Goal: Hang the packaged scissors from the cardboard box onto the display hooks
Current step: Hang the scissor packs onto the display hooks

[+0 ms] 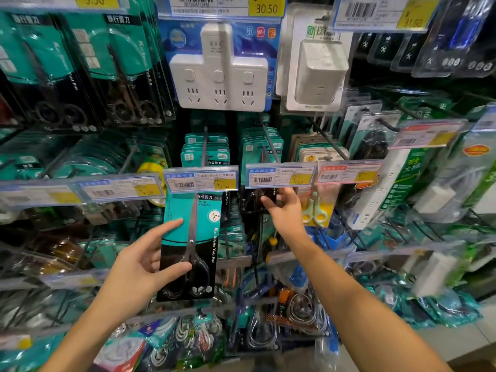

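Your packaged scissors [192,242], a teal and black card with long steel blades and black handles, sits upright in front of the display, its top edge tucked just behind the price tag [200,181] marked 3.50. Your left hand [139,267] grasps it by the left edge, fingers spread along the card's side and thumb pressing across the lower front near the handles. Directly above, a display hook [205,142] already carries a row of matching teal packs [205,151].

Your right hand [284,208] reaches up to the neighbouring hook's hanging packs [257,200], just under the price tag [280,176] to the right; its fingers curl against the dark pack's lower part, though you cannot tell for certain whether they pinch it or merely touch it. Just beside that hand hang small yellow-handled scissors [315,210].

Above the hooks hangs a white three-socket adapter [218,76] in a blue pack, with a white plug block [319,73] to its right. To the upper left hang larger black-handled scissors packs [126,71]. Cables and rings crowd the lower hooks.
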Action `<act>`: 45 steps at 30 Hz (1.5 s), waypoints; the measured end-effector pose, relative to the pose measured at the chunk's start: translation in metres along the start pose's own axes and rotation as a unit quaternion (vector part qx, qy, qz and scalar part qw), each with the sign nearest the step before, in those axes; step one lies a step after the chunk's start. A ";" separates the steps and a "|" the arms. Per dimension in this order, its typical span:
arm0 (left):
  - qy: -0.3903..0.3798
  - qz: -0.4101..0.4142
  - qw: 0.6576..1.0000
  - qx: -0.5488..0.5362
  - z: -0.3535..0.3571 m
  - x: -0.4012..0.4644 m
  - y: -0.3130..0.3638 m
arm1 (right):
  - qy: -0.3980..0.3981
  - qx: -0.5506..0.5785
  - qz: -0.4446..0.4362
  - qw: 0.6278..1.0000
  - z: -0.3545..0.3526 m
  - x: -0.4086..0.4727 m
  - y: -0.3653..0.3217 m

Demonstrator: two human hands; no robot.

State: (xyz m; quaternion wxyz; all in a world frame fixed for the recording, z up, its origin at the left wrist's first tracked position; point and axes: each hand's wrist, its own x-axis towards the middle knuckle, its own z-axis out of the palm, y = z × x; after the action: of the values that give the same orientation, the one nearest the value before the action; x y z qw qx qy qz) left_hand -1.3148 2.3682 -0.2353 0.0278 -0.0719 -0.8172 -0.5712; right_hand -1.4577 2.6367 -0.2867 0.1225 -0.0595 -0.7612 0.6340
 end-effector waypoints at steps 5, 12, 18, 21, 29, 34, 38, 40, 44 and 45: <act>-0.006 -0.016 1.000 -0.019 -0.001 -0.005 -0.007 | -0.010 0.106 0.031 0.994 0.001 -0.033 -0.021; 0.009 -0.037 0.998 -0.058 0.015 -0.010 -0.006 | -0.165 0.098 -0.009 0.981 0.003 -0.121 -0.032; 0.013 -0.022 0.998 -0.052 0.027 -0.012 -0.009 | -0.286 -0.051 -0.057 0.955 0.011 -0.142 -0.040; 0.024 -0.013 0.999 -0.047 0.032 -0.012 -0.009 | -0.271 -0.041 -0.057 0.960 0.012 -0.141 -0.045; 0.053 0.011 0.998 -0.045 0.045 -0.020 -0.006 | -0.214 0.049 -0.034 0.975 0.006 -0.140 -0.048; 0.072 0.014 0.995 -0.073 0.037 -0.006 -0.001 | -0.228 0.066 -0.059 0.970 0.009 -0.127 -0.061; 0.057 0.002 0.993 -0.106 0.033 0.009 0.003 | -0.242 0.084 -0.055 0.965 0.017 -0.117 -0.067; 0.055 -0.007 0.992 -0.111 0.034 0.012 0.001 | -0.240 0.092 -0.049 0.965 0.020 -0.114 -0.062; 0.052 -0.017 0.993 -0.100 0.038 0.006 -0.009 | -0.226 0.076 -0.052 0.970 0.019 -0.118 -0.053; 0.048 -0.016 0.994 -0.093 0.039 0.005 -0.011 | -0.222 0.072 -0.052 0.971 0.019 -0.119 -0.051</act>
State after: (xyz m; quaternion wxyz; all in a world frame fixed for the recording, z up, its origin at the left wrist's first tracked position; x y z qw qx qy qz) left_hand -1.3201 2.4014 -0.2580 0.0514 -0.0333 -0.7591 -0.6481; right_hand -1.3450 2.5800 -0.2530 -0.0129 0.1319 -0.7236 0.6774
